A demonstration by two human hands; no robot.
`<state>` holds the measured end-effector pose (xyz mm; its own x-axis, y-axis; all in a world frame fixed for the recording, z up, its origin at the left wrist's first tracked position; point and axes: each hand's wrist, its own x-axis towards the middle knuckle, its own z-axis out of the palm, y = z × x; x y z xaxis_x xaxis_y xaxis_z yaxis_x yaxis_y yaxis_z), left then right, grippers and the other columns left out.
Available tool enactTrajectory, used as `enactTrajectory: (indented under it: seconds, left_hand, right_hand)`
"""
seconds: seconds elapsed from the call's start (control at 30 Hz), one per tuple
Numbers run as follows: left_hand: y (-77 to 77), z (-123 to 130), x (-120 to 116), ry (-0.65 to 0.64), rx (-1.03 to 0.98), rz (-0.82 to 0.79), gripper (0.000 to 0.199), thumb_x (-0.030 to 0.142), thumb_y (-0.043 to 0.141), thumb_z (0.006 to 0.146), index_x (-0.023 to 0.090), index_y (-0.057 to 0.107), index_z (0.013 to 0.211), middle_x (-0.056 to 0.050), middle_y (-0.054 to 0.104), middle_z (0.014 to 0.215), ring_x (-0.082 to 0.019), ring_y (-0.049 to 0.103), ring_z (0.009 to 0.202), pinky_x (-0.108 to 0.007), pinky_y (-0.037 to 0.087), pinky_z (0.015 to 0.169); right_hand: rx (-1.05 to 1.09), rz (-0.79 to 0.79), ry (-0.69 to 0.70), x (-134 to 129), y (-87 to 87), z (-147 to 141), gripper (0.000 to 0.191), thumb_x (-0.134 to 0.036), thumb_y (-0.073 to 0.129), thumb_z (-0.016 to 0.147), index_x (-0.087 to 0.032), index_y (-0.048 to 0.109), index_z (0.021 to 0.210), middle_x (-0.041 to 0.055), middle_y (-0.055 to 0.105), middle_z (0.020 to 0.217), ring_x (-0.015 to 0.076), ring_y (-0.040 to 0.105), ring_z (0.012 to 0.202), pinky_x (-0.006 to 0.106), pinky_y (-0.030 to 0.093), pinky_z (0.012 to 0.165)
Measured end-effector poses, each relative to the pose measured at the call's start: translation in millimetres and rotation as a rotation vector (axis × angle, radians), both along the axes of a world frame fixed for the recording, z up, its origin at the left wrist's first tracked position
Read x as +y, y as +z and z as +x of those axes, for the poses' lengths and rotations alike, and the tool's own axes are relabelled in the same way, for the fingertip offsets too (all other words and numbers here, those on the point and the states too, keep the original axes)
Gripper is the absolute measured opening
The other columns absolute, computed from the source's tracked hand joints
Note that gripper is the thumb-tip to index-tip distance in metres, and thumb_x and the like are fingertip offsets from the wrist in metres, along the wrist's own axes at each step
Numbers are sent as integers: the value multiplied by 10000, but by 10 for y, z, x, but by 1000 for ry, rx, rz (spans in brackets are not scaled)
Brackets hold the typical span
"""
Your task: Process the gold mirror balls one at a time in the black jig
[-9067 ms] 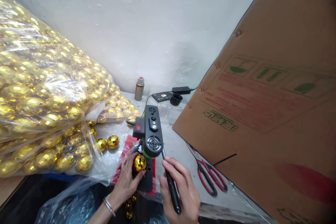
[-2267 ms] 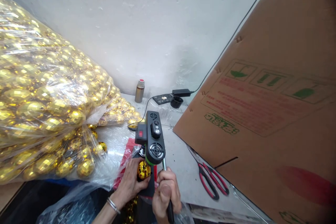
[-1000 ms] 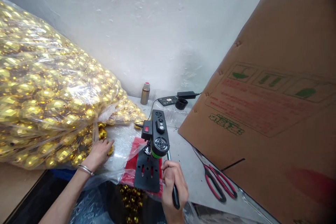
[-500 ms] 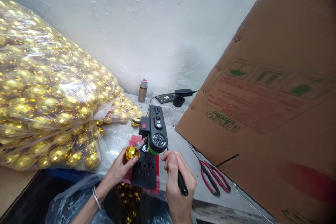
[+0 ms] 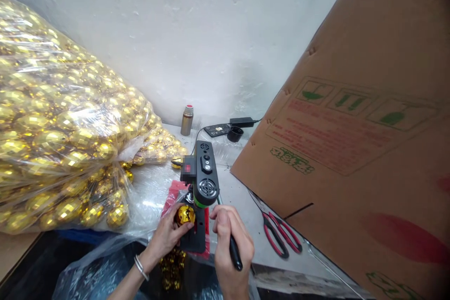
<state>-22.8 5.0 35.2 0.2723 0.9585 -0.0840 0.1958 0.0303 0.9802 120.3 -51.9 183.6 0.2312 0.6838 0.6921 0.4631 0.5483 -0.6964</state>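
Observation:
My left hand point(image 5: 169, 233) is closed around a small gold mirror ball point(image 5: 185, 215), holding it over the black base plate point(image 5: 193, 242) of a stand. Mounted on that stand is a black device point(image 5: 206, 168) with two round grilles and a green ring underneath. To the right of the device, my right hand point(image 5: 230, 243) is wrapped round a slim black-handled tool point(image 5: 236, 254). The tool's far end is mostly hidden behind my fingers. Gold balls point(image 5: 172, 269) lie below the table edge, between my forearms.
A big clear bag of gold mirror balls point(image 5: 70, 140) fills the left. Red-handled scissors point(image 5: 281, 234) lie right of my right hand, against a large cardboard box point(image 5: 344, 150). A small bottle point(image 5: 187, 121), a black cap point(image 5: 235, 134) and a remote point(image 5: 217, 130) stand near the wall.
My left hand has brought the mirror ball right and slightly down, over the base plate. The right hand keeps its grip on the black-handled tool. The whole view has shifted a little.

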Motion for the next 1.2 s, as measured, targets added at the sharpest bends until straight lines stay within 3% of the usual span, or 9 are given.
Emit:
enactTrajectory:
  seconds: [0.07, 0.17, 0.4, 0.7, 0.8, 0.97, 1.2]
  left_hand:
    - [7, -18, -3, -4, 68, 125, 613, 524, 730, 799, 204, 576, 1299, -95, 755, 1050, -274, 727, 853, -372, 568, 756]
    - [13, -43, -17, -58, 163, 206, 602, 445, 744, 794, 214, 570, 1322, -133, 719, 1242, -333, 672, 1134, -458, 522, 976]
    - [107, -36, -35, -180, 276, 244, 606, 418, 712, 836, 221, 527, 1378, -125, 733, 1227, -323, 706, 1076, -437, 550, 929]
    - [-25, 4, 37, -67, 410, 482, 495, 341, 723, 795, 207, 610, 1258, -120, 714, 1109, -331, 657, 1036, -475, 521, 915]
    - [3, 47, 36, -71, 422, 501, 432, 301, 710, 786, 197, 615, 1194, -110, 690, 1078, -323, 626, 1022, -486, 495, 926]
    - [85, 106, 31, -102, 447, 443, 358, 290, 684, 795, 188, 598, 1127, -95, 656, 1035, -315, 585, 999, -485, 473, 907]
    - [62, 92, 25, -115, 425, 421, 396, 320, 671, 818, 201, 578, 1184, -97, 651, 1090, -310, 577, 1005, -483, 459, 914]
  right_hand:
    - [-2, -5, -3, -3, -7, 2, 243, -101, 408, 1006, -216, 533, 833, -26, 522, 744, 93, 521, 660, 203, 426, 621]
    - [-14, -12, -15, -5, -16, 4, 236, -105, 409, 1006, -218, 534, 840, -27, 526, 745, 90, 519, 646, 200, 422, 602]
    - [-46, 29, -42, -3, 0, -8, 239, -91, 408, 996, -214, 528, 829, -26, 526, 730, 86, 521, 623, 191, 435, 584]
    - [-41, 14, -27, -27, -30, 0, 231, -92, 411, 994, -210, 537, 841, -11, 546, 743, 99, 540, 628, 212, 436, 576]
    - [-44, -3, -11, -42, -66, 16, 227, -81, 412, 989, -206, 548, 857, -1, 563, 765, 103, 549, 634, 220, 431, 573]
    - [-78, 42, 2, -49, -231, 33, 237, -67, 426, 970, -204, 548, 820, 13, 588, 774, 122, 590, 671, 241, 442, 585]
    - [-55, 129, -92, 7, -583, 2, 269, -132, 396, 987, -223, 541, 780, 1, 619, 762, 132, 609, 667, 268, 458, 616]
